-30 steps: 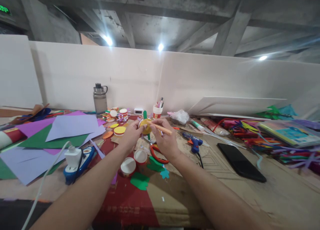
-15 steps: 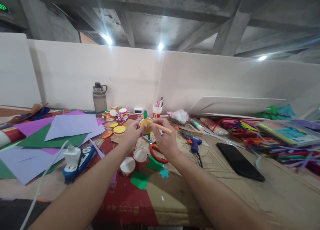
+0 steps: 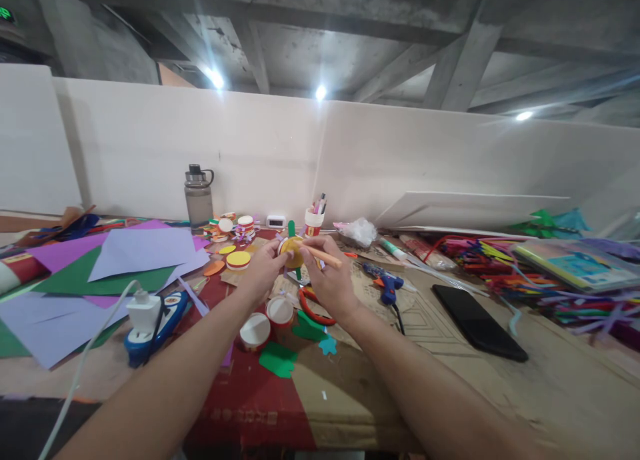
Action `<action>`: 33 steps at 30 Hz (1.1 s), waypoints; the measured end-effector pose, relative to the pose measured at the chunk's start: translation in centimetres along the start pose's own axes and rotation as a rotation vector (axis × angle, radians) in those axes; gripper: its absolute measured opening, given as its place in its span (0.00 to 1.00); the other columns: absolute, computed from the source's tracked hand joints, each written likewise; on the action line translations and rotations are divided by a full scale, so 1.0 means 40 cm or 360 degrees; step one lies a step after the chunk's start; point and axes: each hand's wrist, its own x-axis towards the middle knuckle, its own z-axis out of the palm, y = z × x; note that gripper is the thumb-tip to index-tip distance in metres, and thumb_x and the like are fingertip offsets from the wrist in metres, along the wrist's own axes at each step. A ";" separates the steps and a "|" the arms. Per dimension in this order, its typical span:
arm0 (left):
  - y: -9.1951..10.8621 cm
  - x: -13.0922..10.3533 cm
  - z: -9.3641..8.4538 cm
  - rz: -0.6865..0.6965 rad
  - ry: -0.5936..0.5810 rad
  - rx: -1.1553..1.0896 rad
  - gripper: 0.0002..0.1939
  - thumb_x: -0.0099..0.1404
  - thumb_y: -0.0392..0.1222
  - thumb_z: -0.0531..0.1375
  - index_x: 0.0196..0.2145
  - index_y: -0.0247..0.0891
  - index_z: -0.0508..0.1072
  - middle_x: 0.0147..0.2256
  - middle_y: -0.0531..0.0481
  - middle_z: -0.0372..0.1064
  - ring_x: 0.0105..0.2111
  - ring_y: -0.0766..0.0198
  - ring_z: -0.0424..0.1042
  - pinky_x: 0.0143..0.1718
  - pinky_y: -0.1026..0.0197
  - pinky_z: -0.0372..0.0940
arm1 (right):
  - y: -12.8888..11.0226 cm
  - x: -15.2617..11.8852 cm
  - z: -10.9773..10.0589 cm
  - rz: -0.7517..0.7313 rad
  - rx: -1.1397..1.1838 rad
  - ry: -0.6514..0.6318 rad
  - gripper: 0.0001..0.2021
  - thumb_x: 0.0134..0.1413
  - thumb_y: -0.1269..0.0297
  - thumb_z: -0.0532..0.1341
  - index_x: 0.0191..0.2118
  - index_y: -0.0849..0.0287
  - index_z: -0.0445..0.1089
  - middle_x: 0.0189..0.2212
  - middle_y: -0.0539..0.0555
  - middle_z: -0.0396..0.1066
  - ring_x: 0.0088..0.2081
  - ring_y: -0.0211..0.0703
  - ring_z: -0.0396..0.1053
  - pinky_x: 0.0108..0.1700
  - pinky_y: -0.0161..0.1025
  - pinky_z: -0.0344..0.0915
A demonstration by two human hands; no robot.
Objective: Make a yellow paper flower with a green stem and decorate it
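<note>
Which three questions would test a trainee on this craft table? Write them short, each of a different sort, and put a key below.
1. True or false: the phone lies to the right of the glue gun.
2. Fill in the missing word: the orange stick is held in the ____ hand.
3. Multiple choice: what colour is the flower-shaped cutout? A) red; B) turquoise; C) yellow.

Key: 1. true; 2. right; 3. B
</note>
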 end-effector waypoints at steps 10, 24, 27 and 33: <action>0.007 -0.001 0.005 -0.0013 -0.0020 -0.0025 0.17 0.47 0.48 0.69 0.29 0.35 0.71 0.28 0.53 0.67 0.26 0.68 0.62 0.26 0.66 0.58 | 0.004 -0.001 0.000 -0.0049 -0.0031 -0.0016 0.04 0.60 0.63 0.58 0.38 0.57 0.68 0.35 0.53 0.72 0.37 0.42 0.70 0.41 0.41 0.67; 0.009 -0.005 0.004 -0.0008 -0.0029 -0.0007 0.16 0.49 0.47 0.69 0.30 0.35 0.70 0.27 0.54 0.65 0.26 0.69 0.62 0.24 0.68 0.57 | -0.001 0.001 -0.002 -0.0039 -0.0053 0.0034 0.05 0.61 0.62 0.58 0.38 0.57 0.67 0.34 0.53 0.72 0.37 0.42 0.70 0.40 0.40 0.67; 0.004 -0.002 0.000 -0.0001 -0.0053 0.0017 0.15 0.51 0.47 0.68 0.30 0.35 0.70 0.27 0.54 0.65 0.26 0.69 0.62 0.24 0.68 0.57 | -0.001 0.001 -0.002 -0.0032 -0.0060 0.0027 0.05 0.61 0.62 0.58 0.38 0.57 0.67 0.34 0.52 0.72 0.37 0.42 0.70 0.40 0.40 0.67; 0.006 -0.001 0.003 -0.0007 -0.0011 0.0019 0.17 0.48 0.49 0.69 0.29 0.35 0.70 0.28 0.53 0.67 0.28 0.67 0.64 0.26 0.66 0.58 | 0.000 0.001 -0.004 -0.0024 -0.0067 -0.0011 0.05 0.60 0.61 0.58 0.37 0.56 0.67 0.34 0.53 0.72 0.36 0.43 0.70 0.39 0.42 0.67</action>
